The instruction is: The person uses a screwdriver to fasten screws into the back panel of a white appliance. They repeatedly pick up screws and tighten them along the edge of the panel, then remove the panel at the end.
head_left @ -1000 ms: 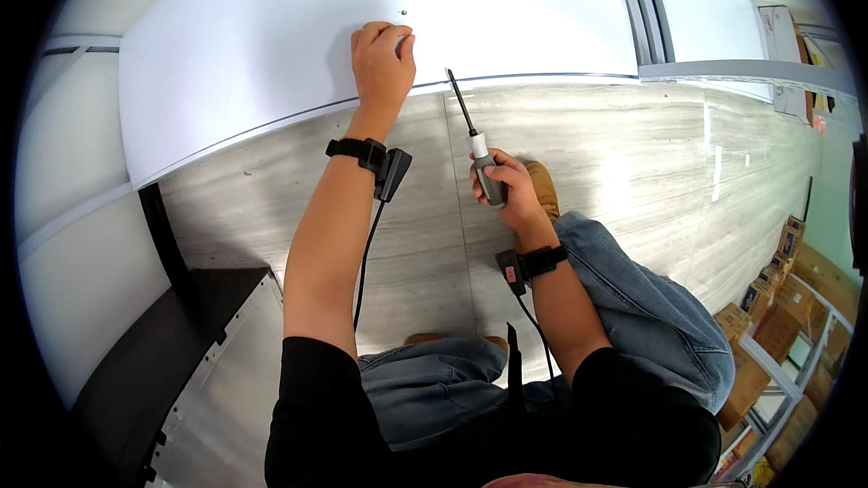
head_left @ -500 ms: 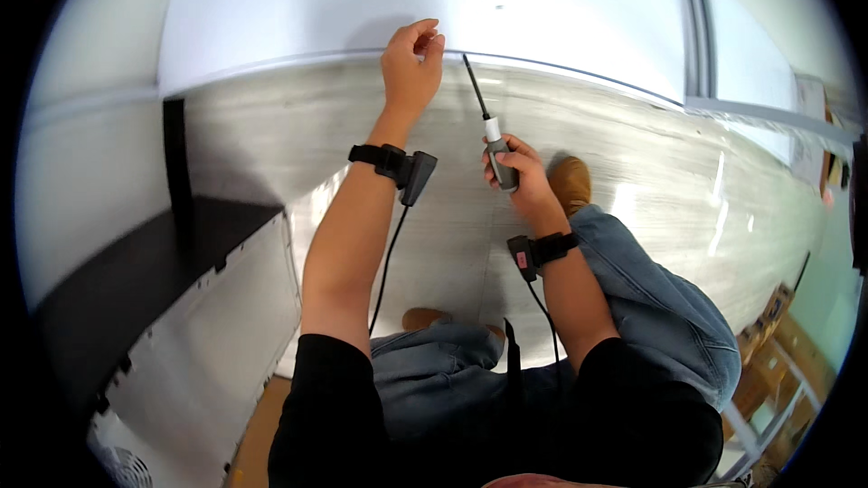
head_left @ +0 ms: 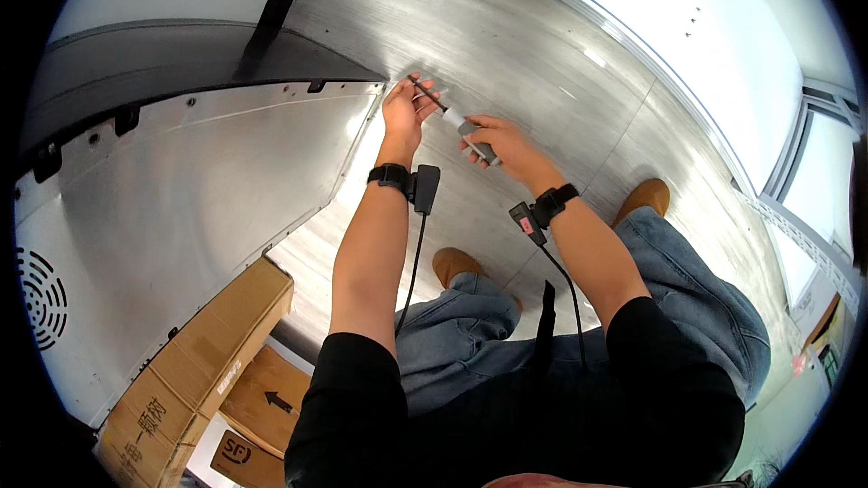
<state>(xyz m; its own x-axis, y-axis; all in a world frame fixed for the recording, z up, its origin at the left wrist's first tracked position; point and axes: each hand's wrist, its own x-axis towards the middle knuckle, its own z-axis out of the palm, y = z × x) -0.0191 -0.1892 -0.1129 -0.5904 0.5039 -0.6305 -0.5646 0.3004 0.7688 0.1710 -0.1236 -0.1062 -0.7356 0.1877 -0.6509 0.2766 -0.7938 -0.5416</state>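
The largest part of the view is now taken by the grey wood-patterned floor [head_left: 542,36] and, at the left, by the metal housing [head_left: 208,190] with its black edge. A second ago the white bench [head_left: 750,54] was seen straight ahead; now the view is turned to the left, and the bench is moved to the upper right. Below the housing, a cardboard box [head_left: 199,343] is brought into sight.

The hands are changed also. The left hand [head_left: 405,113], which was held over the bench a second ago, is now seen just beside the near corner of the housing. Its fingers are half curled; whether something small is pinched in them cannot be told. By the right hand [head_left: 502,146], the fingers are closed around the handle of the screwdriver [head_left: 472,137]. The screwdriver is held slanted between both hands, and its tip, pointed at the bench edge before, is brought to the left fingers; if they are touched by it is not clear.

The smallest things, a row of dark screws [head_left: 698,9], are left on the bench. From this it is judged that the work is shifted from the bench towards the housing.
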